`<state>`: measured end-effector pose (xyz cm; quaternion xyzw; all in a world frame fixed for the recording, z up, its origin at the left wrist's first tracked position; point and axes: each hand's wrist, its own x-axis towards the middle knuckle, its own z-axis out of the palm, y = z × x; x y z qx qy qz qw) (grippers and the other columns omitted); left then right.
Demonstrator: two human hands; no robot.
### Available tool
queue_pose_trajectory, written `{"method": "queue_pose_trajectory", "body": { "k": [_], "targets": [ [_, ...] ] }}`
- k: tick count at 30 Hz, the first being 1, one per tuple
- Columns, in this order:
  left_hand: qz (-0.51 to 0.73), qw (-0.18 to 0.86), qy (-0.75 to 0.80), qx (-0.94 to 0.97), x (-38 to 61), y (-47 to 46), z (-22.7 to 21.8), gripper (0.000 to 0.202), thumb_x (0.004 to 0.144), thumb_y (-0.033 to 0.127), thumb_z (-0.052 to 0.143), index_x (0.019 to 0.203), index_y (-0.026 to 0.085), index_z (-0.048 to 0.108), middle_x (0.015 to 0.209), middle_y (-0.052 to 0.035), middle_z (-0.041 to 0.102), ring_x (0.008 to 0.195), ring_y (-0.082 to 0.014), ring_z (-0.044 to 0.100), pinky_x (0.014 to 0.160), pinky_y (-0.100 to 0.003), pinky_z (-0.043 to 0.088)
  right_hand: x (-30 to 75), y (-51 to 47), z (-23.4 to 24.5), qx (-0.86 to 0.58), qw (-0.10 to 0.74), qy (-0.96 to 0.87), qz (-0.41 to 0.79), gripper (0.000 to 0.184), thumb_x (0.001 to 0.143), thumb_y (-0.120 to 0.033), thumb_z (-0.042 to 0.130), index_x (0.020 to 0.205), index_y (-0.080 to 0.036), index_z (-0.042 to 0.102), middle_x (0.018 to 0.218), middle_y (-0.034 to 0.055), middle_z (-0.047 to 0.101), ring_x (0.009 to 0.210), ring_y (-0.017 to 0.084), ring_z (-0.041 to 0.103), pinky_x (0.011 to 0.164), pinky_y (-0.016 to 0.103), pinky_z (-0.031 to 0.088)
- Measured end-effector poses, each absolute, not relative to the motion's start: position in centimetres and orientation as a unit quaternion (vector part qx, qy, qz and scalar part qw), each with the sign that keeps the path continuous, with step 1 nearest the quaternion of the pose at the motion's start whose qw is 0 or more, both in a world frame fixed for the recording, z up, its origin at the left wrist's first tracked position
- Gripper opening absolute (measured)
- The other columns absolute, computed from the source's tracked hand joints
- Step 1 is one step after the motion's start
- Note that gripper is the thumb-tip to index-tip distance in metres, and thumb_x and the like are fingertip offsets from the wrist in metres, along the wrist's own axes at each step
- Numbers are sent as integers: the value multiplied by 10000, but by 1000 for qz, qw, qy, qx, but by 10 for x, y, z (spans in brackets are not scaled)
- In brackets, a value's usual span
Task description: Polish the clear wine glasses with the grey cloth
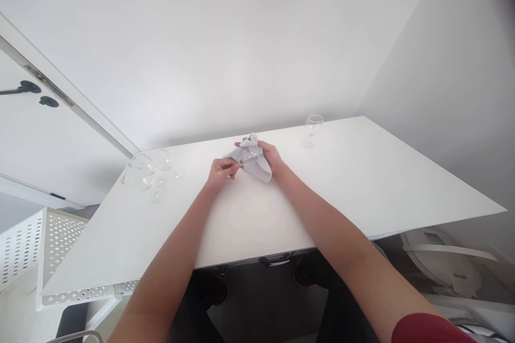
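Observation:
Above the middle of the white table (341, 187), a clear wine glass (250, 155) lies tilted in a light grey cloth (260, 170). My left hand (221, 172) is closed in a pinch at the left end of the glass, by the cloth's edge. Around the right side my right hand (271, 156) grips the cloth, bunched up against the glass. Parts of the glass are hidden by cloth and fingers. One more wine glass (314, 124) stands upright toward the table's back edge, right of my hands.
Several clear wine glasses (156, 193) are grouped at the table's left end. A white wall (241, 37) rises behind the table. Beside the left edge stands a white perforated cart (64, 228), with a door (24, 134) beyond it. A white rounded appliance (442, 262) sits below at right.

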<state>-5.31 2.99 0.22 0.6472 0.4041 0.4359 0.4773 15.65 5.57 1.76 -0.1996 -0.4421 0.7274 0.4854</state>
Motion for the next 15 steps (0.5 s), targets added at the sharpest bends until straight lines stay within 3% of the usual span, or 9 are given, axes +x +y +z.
{"method": "queue_pose_trajectory", "body": {
  "k": [5,9,12,15],
  "targets": [
    [473,315,457,684,-45,27,-1,278,817,466,762,785,192,791,586,-23,596,537,-144,519,567,-309,443,153,65,9,-232,471,-472,708,533,907,-627,558,1095,-153,714,1065,157,765,905,310,699,811,451,578],
    [510,304,485,642,-47,30,-3,281,835,466,745,808,190,782,578,-12,581,524,-141,532,563,-301,469,146,68,-1,-250,534,-454,667,522,889,-604,642,1178,-173,700,1035,123,774,958,294,706,831,417,579],
    [512,336,505,609,-51,33,-4,286,851,466,725,817,187,778,588,-13,584,515,-138,548,558,-293,493,140,65,-3,-265,594,-465,601,551,890,-574,675,1314,-222,668,1188,90,758,1110,281,688,947,408,560],
    [503,371,505,595,-51,33,-3,313,861,478,706,812,174,765,607,-17,596,508,-129,557,565,-286,511,135,58,0,-294,615,-541,493,569,942,-574,609,1428,-277,621,1465,46,635,1388,268,547,1160,414,446]
  ]
}}
